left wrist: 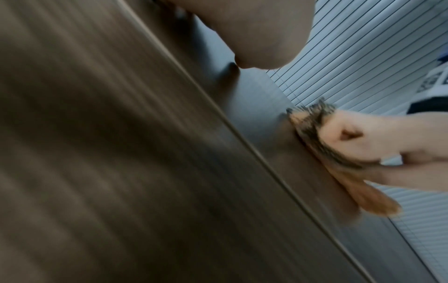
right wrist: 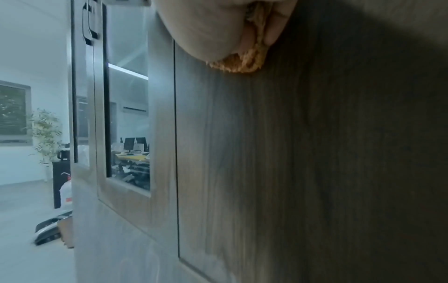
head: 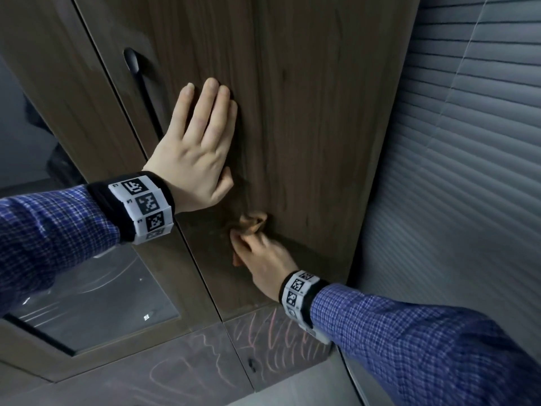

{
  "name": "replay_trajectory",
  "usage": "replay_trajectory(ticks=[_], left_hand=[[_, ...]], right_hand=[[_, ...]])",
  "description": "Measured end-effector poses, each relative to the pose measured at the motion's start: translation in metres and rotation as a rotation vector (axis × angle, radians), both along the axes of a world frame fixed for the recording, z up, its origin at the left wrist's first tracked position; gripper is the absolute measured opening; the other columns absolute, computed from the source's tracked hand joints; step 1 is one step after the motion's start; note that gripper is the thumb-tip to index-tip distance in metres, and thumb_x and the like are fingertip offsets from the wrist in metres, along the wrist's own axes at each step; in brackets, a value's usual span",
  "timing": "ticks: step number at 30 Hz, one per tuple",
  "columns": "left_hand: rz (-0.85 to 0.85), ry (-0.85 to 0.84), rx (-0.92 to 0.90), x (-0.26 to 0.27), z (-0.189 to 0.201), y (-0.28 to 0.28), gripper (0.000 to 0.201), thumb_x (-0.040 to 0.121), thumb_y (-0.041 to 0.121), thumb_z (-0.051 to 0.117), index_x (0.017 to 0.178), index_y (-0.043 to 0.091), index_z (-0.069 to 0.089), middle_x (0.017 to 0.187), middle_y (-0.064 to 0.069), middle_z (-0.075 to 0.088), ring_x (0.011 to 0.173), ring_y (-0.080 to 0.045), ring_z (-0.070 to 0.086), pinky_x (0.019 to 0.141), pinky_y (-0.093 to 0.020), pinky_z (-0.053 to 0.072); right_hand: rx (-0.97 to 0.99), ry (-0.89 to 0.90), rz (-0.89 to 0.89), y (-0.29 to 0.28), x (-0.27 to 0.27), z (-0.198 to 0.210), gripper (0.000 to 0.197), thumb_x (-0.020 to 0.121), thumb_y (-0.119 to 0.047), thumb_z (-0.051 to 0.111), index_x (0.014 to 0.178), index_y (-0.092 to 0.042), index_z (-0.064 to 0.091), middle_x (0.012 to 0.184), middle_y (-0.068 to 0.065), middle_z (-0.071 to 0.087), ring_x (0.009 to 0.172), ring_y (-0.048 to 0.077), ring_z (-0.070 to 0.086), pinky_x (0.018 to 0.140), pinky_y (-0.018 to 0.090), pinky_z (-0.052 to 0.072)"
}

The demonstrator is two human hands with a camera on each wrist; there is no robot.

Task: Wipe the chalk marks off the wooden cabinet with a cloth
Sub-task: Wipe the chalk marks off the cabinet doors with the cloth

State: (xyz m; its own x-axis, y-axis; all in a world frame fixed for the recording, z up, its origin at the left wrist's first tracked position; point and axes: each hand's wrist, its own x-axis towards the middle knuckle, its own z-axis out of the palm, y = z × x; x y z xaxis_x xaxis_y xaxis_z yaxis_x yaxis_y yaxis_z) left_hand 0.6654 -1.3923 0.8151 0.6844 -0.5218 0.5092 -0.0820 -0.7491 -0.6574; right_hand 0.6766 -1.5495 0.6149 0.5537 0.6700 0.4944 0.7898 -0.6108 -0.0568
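My left hand lies flat against the cabinet door; my right hand grips the cloth. Door appears clean; chalk marks below remain.

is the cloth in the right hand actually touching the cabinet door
Touching. In the left wrist view the orange cloth gripped by the right hand lies pressed flat against the wooden door, with no gap showing between them.

Browns, orange and blue check
Dark brown grained cabinet, orange cloth, pink and orange chalk, blue checked sleeves, grey blinds.
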Motion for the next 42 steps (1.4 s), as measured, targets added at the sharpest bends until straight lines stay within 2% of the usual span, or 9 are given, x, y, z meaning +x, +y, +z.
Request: replay_trajectory(ticks=[5, 7, 11, 14, 22, 28, 32, 36, 42], left_hand=[[0.083, 0.042, 0.015, -0.007, 0.002, -0.001, 0.091, 0.087, 0.045, 0.034, 0.155, -0.012, 0.011, 0.162, -0.035, 0.007, 0.152, -0.05, 0.002, 0.123, -0.063, 0.0], [0.107, 0.058, 0.005, -0.009, 0.001, -0.003, 0.092, 0.087, 0.045, 0.033, 0.155, -0.012, 0.01, 0.162, -0.035, 0.006, 0.152, -0.05, 0.002, 0.123, -0.063, -0.001], [0.139, 0.062, -0.063, -0.01, -0.002, -0.01, 0.091, 0.087, 0.045, 0.034, 0.155, -0.011, 0.01, 0.162, -0.035, 0.008, 0.152, -0.05, 0.004, 0.124, -0.061, -0.002], [0.127, 0.084, -0.149, -0.014, -0.028, -0.016, 0.094, 0.084, 0.046, 0.042, 0.154, -0.012, 0.018, 0.161, -0.034, 0.015, 0.151, -0.05, 0.008, 0.124, -0.061, -0.002], [0.06, 0.67, -0.175, -0.094, -0.262, 0.001, 0.084, 0.061, 0.035, 0.069, 0.133, -0.007, 0.056, 0.14, -0.03, 0.049, 0.139, -0.047, 0.036, 0.123, -0.058, 0.014], [0.296, 0.93, -0.179, -0.153, -0.418, 0.052, 0.087, 0.051, 0.035, 0.08, 0.126, -0.006, 0.062, 0.128, -0.026, 0.059, 0.125, -0.044, 0.044, 0.118, -0.053, 0.013], [0.333, 0.85, -0.233, -0.153, -0.5, 0.061, 0.087, 0.052, 0.036, 0.079, 0.126, -0.007, 0.062, 0.126, -0.025, 0.06, 0.119, -0.045, 0.05, 0.112, -0.054, 0.025], [0.302, 0.674, -0.346, -0.141, -0.559, 0.061, 0.083, 0.058, 0.031, 0.068, 0.13, -0.009, 0.061, 0.133, -0.029, 0.056, 0.126, -0.05, 0.052, 0.117, -0.058, 0.024], [0.083, 0.132, -0.483, -0.114, -0.555, 0.072, 0.082, 0.066, 0.026, 0.065, 0.133, -0.017, 0.047, 0.136, -0.035, 0.045, 0.131, -0.053, 0.039, 0.117, -0.065, 0.026]], right_hand=[[-0.094, -0.009, -0.032, -0.039, 0.016, -0.016, 0.068, 0.078, -0.009, 0.036, 0.146, -0.012, 0.039, 0.124, 0.008, 0.056, 0.093, 0.03, 0.063, 0.076, 0.039, 0.055], [0.077, -0.009, -0.152, -0.053, 0.031, 0.001, 0.069, 0.076, -0.005, 0.045, 0.144, -0.01, 0.041, 0.122, 0.01, 0.055, 0.085, 0.031, 0.064, 0.075, 0.039, 0.054], [0.29, -0.051, -0.227, -0.05, 0.044, 0.03, 0.07, 0.08, -0.005, 0.063, 0.145, -0.01, 0.039, 0.126, 0.006, 0.045, 0.103, 0.025, 0.059, 0.089, 0.038, 0.051], [0.247, -0.085, -0.126, -0.041, 0.04, -0.006, 0.064, 0.079, -0.004, 0.062, 0.14, -0.012, 0.047, 0.119, 0.006, 0.048, 0.097, 0.027, 0.058, 0.085, 0.041, 0.052], [0.097, 0.017, -0.083, -0.03, 0.022, -0.131, 0.063, 0.077, -0.002, 0.064, 0.138, -0.01, 0.049, 0.122, 0.015, 0.053, 0.095, 0.033, 0.06, 0.083, 0.043, 0.049], [0.205, -0.034, -0.104, -0.006, 0.01, -0.186, 0.055, 0.086, -0.036, 0.063, 0.137, -0.018, 0.054, 0.106, 0.004, 0.038, 0.094, 0.024, 0.045, 0.084, 0.045, 0.043], [0.221, -0.156, -0.007, 0.011, 0.01, -0.24, 0.03, 0.085, -0.022, 0.067, 0.116, -0.022, 0.068, 0.103, 0.005, 0.049, 0.09, 0.025, 0.045, 0.08, 0.043, 0.042], [0.111, -0.252, 0.129, 0.034, 0.011, -0.301, 0.04, 0.077, -0.011, 0.066, 0.115, -0.024, 0.068, 0.102, 0.002, 0.057, 0.089, 0.024, 0.046, 0.074, 0.038, 0.039], [-0.101, -0.409, 0.284, 0.047, 0.011, -0.377, 0.033, 0.076, -0.004, 0.06, 0.103, -0.019, 0.069, 0.097, 0.003, 0.054, 0.083, 0.025, 0.047, 0.064, 0.036, 0.035]])
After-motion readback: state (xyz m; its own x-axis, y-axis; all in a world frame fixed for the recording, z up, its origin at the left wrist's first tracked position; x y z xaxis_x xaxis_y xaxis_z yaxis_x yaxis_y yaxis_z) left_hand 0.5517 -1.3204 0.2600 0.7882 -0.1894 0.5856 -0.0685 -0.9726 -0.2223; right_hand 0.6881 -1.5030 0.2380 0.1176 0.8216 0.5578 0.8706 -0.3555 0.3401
